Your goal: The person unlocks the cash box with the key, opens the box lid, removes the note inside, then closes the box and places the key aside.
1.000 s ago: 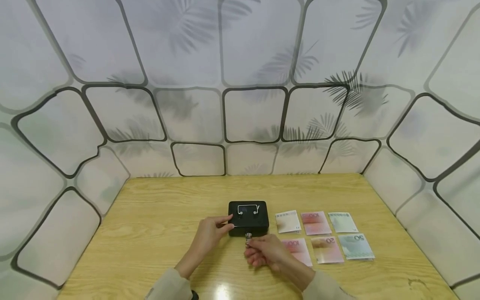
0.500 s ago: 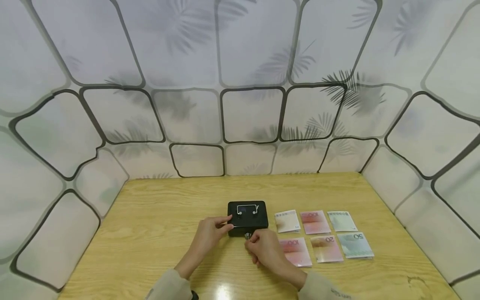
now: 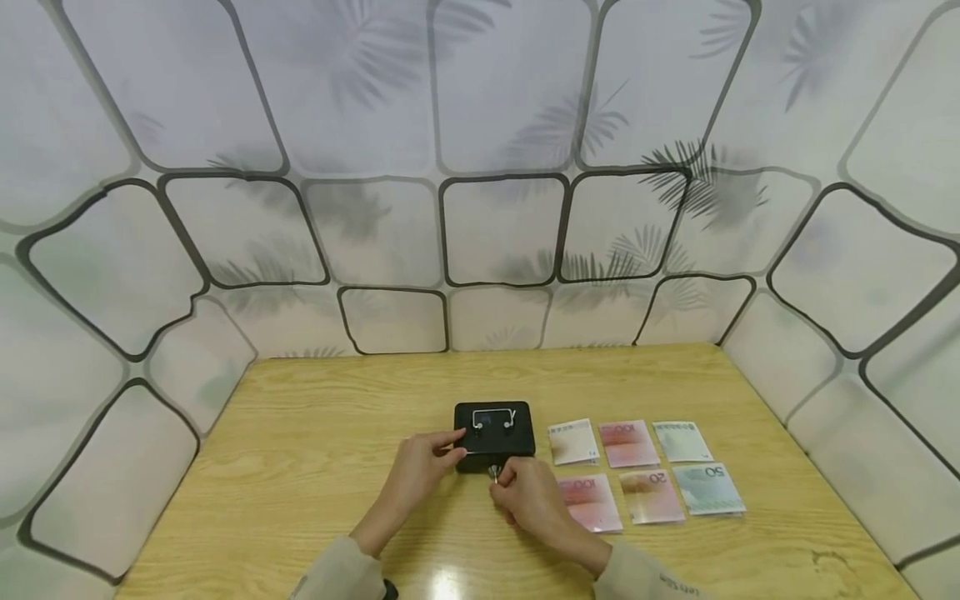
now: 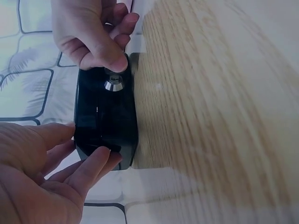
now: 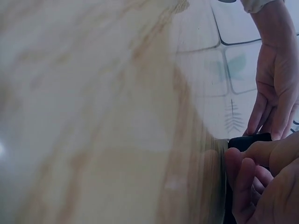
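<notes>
Six banknotes (image 3: pixel 645 467) lay in two rows on the wooden table (image 3: pixel 315 450), three behind and three in front. Leaf-patterned wall panels (image 3: pixel 502 225) enclosed the table on three sides.

Left hand (image 3: pixel 420 468) steadies the black box (image 3: pixel 495 435) at its nine o'clock corner; right hand (image 3: pixel 525 493) pinches the key (image 3: pixel 494 472) at six; banknotes (image 3: pixel 648 468) lie at three.

Both hands (image 3: pixel 480 479) fwd, fingers curled.
</notes>
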### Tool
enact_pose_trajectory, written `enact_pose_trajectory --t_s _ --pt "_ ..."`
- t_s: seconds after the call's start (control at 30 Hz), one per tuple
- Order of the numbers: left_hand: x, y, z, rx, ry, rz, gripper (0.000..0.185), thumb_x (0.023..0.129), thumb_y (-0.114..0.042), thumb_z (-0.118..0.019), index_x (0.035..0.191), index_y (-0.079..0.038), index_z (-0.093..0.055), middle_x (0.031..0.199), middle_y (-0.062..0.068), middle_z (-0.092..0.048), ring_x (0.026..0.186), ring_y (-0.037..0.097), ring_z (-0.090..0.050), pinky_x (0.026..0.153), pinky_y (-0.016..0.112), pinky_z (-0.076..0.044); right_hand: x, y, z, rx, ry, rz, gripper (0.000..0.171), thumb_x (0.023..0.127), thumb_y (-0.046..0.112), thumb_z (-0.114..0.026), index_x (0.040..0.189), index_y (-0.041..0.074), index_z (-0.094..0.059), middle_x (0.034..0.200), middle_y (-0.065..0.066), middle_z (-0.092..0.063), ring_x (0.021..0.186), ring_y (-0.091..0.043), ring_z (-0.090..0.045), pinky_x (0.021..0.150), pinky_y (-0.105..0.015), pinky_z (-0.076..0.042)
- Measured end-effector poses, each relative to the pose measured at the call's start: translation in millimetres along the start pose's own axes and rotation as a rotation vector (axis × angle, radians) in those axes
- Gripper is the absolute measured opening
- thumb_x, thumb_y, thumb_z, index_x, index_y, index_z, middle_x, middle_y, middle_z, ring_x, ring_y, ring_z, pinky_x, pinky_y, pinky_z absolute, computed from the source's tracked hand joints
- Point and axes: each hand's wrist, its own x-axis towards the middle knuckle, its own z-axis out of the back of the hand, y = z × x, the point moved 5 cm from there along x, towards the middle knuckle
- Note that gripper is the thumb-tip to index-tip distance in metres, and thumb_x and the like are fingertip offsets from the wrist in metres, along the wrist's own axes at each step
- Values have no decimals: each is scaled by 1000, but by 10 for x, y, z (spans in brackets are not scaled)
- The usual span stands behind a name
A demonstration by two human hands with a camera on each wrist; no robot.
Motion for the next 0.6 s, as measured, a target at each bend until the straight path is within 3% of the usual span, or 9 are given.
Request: enact_pose_trajectory --t_s 0.1,0.2,0.37,0.6 --pt "-4 -2 -11 7 7 -9 33 92 -10 -79 124 -2 -74 120 27 -69 88 23 -72 52 18 -49 4 -7 7 11 7 -2 23 83 -1 -76 69 10 -62 48 12 -54 37 0 -49 34 -15 -35" --pt "-7 -11 -24 12 4 -17 35 90 -10 -81 123 -1 -74 119 29 -68 78 20 -71 49 17 -46 2 -15 15 14 11 -7 23 82 -1 -77 69 11 -61 49 12 -55 37 0 -50 35 -15 -36" --pt "-2 -19 -37 5 -4 6 35 89 -10 -81 123 -2 -74 118 28 -69 57 7 -50 44 17 -39 -3 -18 28 2 10 -11 24 82 2 -77 68 13 -61 47 12 -55 37 0 -50 36 -15 -35" --pt "2 -37 -46 24 2 -6 35 90 -9 -81 124 -1 -73 118 28 -69 55 6 -44 42 17 -37 -12 -18 34 14 7 -17 25 83 2 -77 67 12 -61 47 12 -54 38 -1 -50 36 -15 -36"
